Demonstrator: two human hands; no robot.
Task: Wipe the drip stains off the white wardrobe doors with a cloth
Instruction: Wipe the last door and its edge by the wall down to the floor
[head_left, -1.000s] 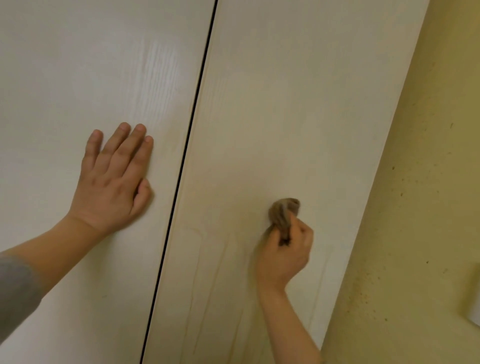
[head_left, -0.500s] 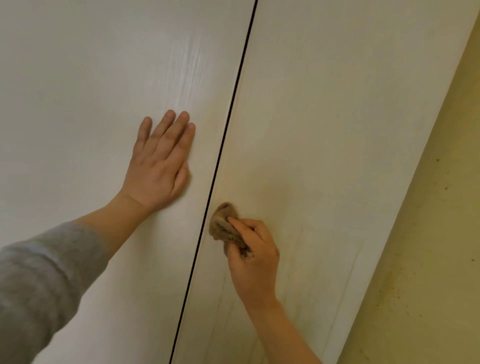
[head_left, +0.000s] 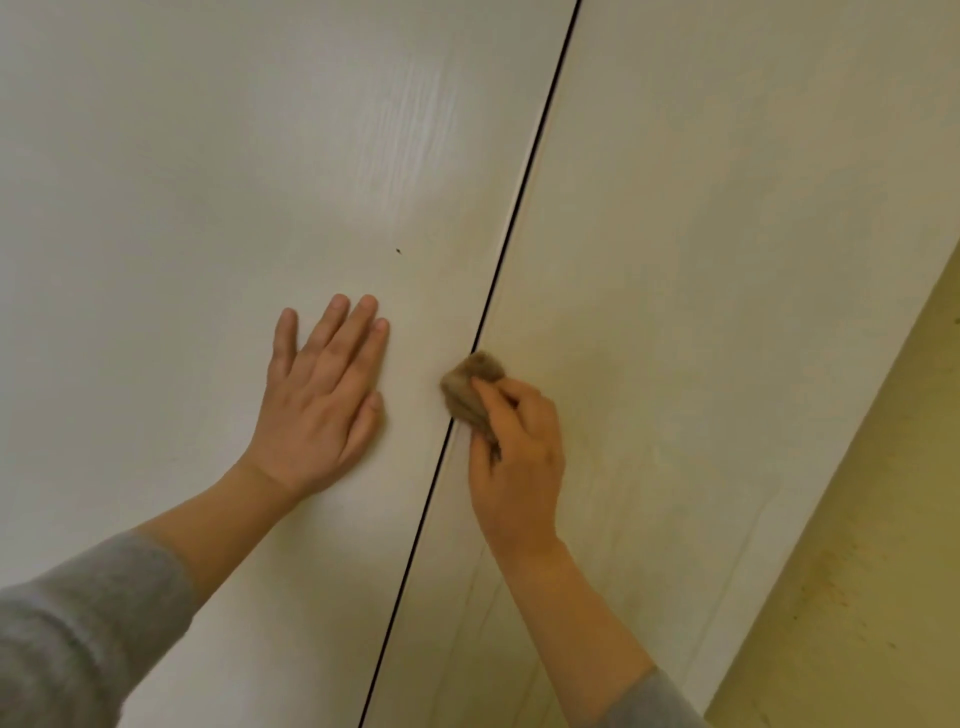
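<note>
Two white wardrobe doors fill the view, split by a thin dark gap. My left hand lies flat on the left door, fingers straight and pointing up. My right hand grips a small brown cloth and presses it against the gap, at the inner edge of the right door. Faint vertical drip stains run down the right door below the cloth.
A yellowish wall with small dark specks borders the right door's outer edge. A tiny dark spot sits on the left door above my left hand.
My right hand has carried the cloth leftward across the right door to the gap between the doors. My left hand still presses the left door; the view has shifted left.
</note>
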